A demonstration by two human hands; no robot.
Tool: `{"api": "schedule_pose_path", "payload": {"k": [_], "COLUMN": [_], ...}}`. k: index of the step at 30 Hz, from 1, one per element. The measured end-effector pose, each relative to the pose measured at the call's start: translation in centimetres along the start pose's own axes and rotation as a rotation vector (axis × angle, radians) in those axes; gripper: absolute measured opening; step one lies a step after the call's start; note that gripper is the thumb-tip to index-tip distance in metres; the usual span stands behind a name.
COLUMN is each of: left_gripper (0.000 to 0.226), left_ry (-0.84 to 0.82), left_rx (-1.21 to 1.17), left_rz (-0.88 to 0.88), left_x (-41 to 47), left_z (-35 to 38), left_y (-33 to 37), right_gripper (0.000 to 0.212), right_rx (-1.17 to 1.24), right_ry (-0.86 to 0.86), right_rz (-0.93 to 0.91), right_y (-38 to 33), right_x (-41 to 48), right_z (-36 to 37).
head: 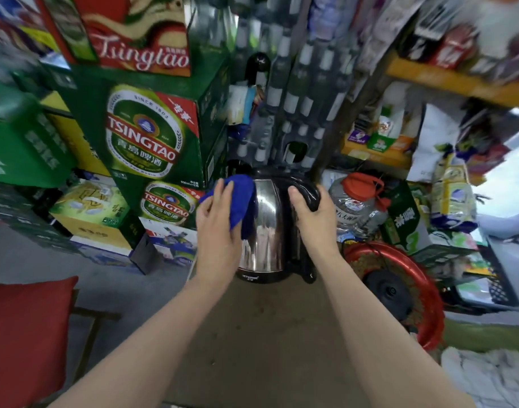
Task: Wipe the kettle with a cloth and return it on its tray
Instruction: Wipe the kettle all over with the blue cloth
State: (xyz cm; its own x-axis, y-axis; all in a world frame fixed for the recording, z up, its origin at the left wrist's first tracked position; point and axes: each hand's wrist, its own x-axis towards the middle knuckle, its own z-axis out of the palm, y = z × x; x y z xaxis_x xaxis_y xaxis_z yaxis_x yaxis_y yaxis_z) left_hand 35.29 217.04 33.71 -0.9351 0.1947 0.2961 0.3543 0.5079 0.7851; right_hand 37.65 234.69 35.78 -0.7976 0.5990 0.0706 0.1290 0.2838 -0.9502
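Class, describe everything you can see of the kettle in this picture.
The shiny stainless-steel electric kettle has a black plastic lid, a curved black handle and a black bottom ring. It is held upright in the air, off its round black base, which sits on the red tray to its right. The right hand grips the handle; the left hand presses a blue cloth against its side.

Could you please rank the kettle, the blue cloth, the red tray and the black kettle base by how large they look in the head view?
1. red tray, though partly cut off by the right arm
2. kettle
3. blue cloth, partly hidden under the left hand
4. black kettle base; close to the cloth, so this order is unsure
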Motion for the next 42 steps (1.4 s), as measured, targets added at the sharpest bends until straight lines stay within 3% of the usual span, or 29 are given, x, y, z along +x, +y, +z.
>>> {"api": "schedule_pose_path", "payload": {"k": [2,4,7,10,14,18,24,30,32,36,38,42], "left_gripper": [0.074,0.080,0.071,0.066,0.067,0.067,0.072,0.071,0.069,0.069,0.071,0.069], "left_ry": [-0.163,-0.255,-0.263,-0.155,-0.087,-0.023,0.003,0.020,0.013,0.021,0.029,0.116], "left_rx": [0.148,0.190,0.285,0.523,0.487,0.425,0.646,0.463,0.514,0.800,0.821,0.611], "left_rz": [0.148,0.181,0.312,0.476,0.414,0.337,0.521,0.256,0.317,0.641,0.690,0.443], "left_x": [0.1,-0.5,-1.6,-1.8,1.3,2.6,-1.4,4.8,5.1,1.0,0.5,3.6], "left_z": [1.5,2.6,3.2,3.5,2.3,0.5,0.1,-4.7,-5.7,-5.2,-5.2,-6.8], "left_y": [3.1,5.1,7.1,9.6,13.8,16.1,16.6,19.1,18.9,16.4,15.2,16.9], "right_gripper": [0.033,0.034,0.043,0.042,0.033,0.037,0.034,0.037,0.037,0.038,0.041,0.044], "right_rx": [-0.049,-0.110,-0.179,-0.149,-0.026,0.046,0.182,0.301,0.328,0.350,0.342,0.331], "right_ry": [0.038,0.065,0.067,0.081,0.165,0.214,0.289,0.210,0.201,0.202,0.179,0.169], "right_rz": [-0.092,-0.179,-0.275,-0.302,-0.258,-0.233,-0.169,-0.079,-0.060,-0.091,-0.119,-0.162], "right_y": [-2.8,-5.3,-7.7,-9.5,-11.8,-14.0,-16.4,-17.3,-17.8,-18.7,-18.9,-19.3], "right_x": [0.5,0.8,0.4,0.0,-0.2,-0.4,-0.6,-1.7,-1.7,-1.5,-1.8,-2.8], "right_z": [-2.1,-4.2,-7.1,-9.1,-10.4,-10.8,-10.9,-9.3,-9.1,-8.9,-8.4,-7.1]}}
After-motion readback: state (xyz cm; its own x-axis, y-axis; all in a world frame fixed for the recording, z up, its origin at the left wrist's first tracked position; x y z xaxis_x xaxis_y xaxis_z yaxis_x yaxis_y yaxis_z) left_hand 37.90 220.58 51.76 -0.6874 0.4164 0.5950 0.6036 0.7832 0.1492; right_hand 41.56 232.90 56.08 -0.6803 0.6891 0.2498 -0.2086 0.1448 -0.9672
